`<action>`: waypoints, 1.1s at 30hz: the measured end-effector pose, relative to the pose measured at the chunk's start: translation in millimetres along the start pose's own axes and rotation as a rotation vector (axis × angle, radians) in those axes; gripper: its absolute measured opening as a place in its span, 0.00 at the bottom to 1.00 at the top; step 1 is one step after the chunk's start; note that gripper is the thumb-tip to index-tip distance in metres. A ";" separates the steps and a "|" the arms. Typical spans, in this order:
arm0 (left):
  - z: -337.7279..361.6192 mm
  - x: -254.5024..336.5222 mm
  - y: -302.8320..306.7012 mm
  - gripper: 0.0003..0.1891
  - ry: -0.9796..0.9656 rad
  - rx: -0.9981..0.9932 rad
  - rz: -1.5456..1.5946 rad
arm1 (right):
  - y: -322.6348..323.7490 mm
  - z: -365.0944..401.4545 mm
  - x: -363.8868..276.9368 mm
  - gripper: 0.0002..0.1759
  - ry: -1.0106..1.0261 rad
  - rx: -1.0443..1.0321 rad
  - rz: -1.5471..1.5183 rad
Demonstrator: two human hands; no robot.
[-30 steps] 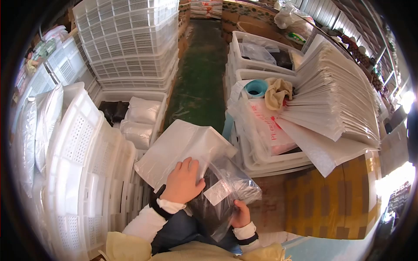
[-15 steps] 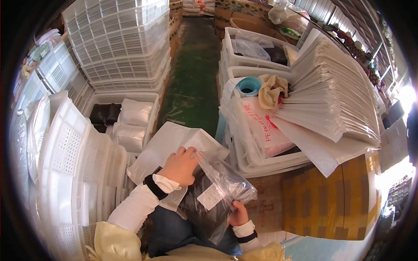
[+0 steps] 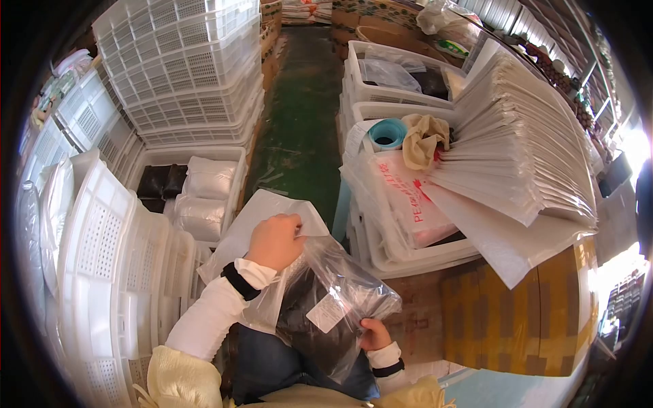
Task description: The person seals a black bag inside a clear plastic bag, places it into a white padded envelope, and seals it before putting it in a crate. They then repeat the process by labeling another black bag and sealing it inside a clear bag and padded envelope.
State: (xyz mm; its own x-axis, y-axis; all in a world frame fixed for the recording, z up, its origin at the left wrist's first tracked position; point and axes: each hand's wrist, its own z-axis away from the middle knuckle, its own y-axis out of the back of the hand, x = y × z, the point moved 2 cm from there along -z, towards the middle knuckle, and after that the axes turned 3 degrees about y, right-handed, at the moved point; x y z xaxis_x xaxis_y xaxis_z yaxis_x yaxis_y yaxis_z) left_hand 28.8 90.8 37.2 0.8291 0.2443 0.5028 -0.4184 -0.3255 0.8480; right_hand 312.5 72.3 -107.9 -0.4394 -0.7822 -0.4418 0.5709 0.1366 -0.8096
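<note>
A clear plastic bag [image 3: 354, 285] with a dark item inside and a white label [image 3: 326, 313] rests over my lap. My left hand [image 3: 274, 241] is closed at the bag's upper left edge, with its fingertips curled in a pinch. Lower down on the other side, my right hand [image 3: 375, 334] grips the bag's right edge between thumb and fingers. Beneath my left hand and partly behind the bag lies a white padded envelope [image 3: 235, 234]. Its lower part is covered by the bag and my arm.
Stacked white crates [image 3: 180, 68] rise at the left; one holds black and white packets [image 3: 203, 178]. On the right-hand crates sit a fanned pile of white envelopes [image 3: 510, 136], a blue tape roll [image 3: 388, 133] and a printed bag [image 3: 415, 204]. A taped carton [image 3: 517, 313] stands below.
My left hand has lifted slightly up and to the left, drawing the bag's upper edge with it. My right hand stays nearly in place on the bag's right side.
</note>
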 end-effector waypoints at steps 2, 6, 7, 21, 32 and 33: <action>-5.7 2.9 -2.6 0.11 0.004 0.007 0.021 | -2.7 0.5 -2.3 0.31 0.007 0.003 0.030; -27.5 -15.1 -6.0 0.10 0.081 -0.203 0.155 | -12.2 3.0 -4.7 0.27 0.063 0.043 0.092; -30.3 -15.7 -6.0 0.10 0.129 -0.266 0.173 | -15.7 3.5 -5.8 0.27 0.055 0.046 0.085; 32.9 27.1 -49.2 0.08 -0.295 0.089 -0.604 | -25.0 0.0 0.8 0.20 0.138 0.163 0.074; 40.5 37.4 -4.3 0.07 -0.039 0.090 0.070 | -25.9 3.4 -3.5 0.19 0.062 0.146 0.143; 34.9 30.3 -3.9 0.06 0.021 0.082 0.139 | -22.0 2.8 -3.8 0.24 0.082 0.147 0.221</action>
State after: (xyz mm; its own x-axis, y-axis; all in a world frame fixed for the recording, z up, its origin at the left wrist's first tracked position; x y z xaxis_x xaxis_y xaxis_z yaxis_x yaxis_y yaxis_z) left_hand 68.5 67.5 43.2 0.7569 0.2104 0.6188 -0.4962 -0.4312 0.7535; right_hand 303.5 70.5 -87.4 -0.3443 -0.6909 -0.6356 0.7510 0.2036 -0.6281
